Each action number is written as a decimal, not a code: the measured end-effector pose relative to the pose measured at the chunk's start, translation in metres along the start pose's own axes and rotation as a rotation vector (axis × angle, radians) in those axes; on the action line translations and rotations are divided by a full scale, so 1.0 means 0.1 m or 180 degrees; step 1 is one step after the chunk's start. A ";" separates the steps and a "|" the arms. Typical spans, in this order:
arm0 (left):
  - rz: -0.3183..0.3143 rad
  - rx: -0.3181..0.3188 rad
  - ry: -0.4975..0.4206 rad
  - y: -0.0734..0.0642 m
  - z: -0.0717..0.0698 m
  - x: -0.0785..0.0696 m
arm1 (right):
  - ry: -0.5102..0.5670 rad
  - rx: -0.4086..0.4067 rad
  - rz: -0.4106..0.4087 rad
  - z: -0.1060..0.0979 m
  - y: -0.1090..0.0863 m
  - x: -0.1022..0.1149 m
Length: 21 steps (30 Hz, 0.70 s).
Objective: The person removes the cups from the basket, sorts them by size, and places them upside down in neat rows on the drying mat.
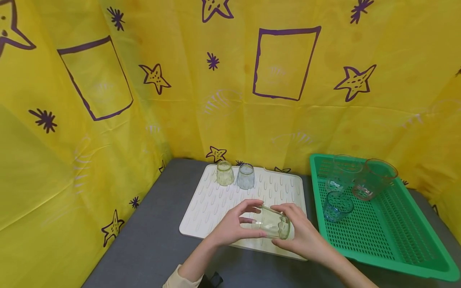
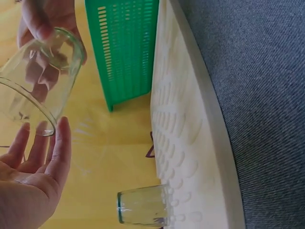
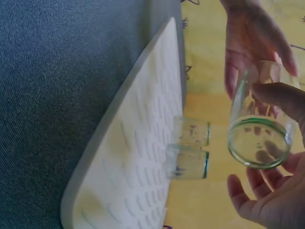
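Note:
A pale green, see-through glass tumbler lies nearly sideways in the air over the white drying mat. My left hand holds its left end, thumb below and fingers above. My right hand grips the right end between thumb and fingers. In the left wrist view the tumbler is tilted, with left fingertips right at one rim. In the right wrist view the tumbler shows a round end toward the camera, with right fingers around it. A greenish glass and a bluish glass stand on the mat's far part.
To the right sits a green slotted basket. Inside it are a blue glass, a pinkish glass and a clear glass. A yellow patterned cloth hangs behind and left of the grey table.

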<state>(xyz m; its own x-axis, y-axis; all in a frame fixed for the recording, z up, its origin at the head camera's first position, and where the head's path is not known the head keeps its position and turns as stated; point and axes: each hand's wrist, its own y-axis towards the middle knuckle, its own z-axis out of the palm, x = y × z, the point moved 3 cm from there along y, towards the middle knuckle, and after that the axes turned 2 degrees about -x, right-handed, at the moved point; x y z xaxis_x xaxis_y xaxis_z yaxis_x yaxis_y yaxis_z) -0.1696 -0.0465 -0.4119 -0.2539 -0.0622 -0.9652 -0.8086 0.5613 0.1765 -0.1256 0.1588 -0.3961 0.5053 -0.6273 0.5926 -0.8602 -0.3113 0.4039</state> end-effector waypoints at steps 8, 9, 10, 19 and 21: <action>-0.0002 -0.0062 -0.0590 -0.01 -0.02 0.03 | 0.1415 0.0021 0.0589 0.06 -0.03 -0.12; 0.0020 -0.0085 -0.0659 -0.02 -0.02 0.03 | 0.1663 0.0022 0.0707 0.08 -0.03 -0.13; 0.0039 -0.0110 -0.0728 -0.02 -0.02 0.04 | 0.1917 0.0028 0.0824 0.09 -0.04 -0.14; 0.0071 -0.0336 -0.1108 -0.03 -0.02 0.07 | 0.3177 0.0068 0.1484 0.22 -0.07 -0.13; 0.0059 -0.0332 -0.1121 -0.04 -0.02 0.07 | 0.3268 0.0039 0.1570 0.23 -0.07 -0.12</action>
<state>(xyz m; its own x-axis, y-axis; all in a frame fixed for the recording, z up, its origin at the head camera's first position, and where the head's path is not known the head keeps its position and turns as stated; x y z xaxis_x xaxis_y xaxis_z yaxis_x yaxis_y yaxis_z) -0.1693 -0.0505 -0.4193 -0.0855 0.2452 -0.9657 -0.8599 0.4713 0.1958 -0.1272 0.1518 -0.4225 -0.0754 0.1956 0.9778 -0.9785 -0.2031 -0.0348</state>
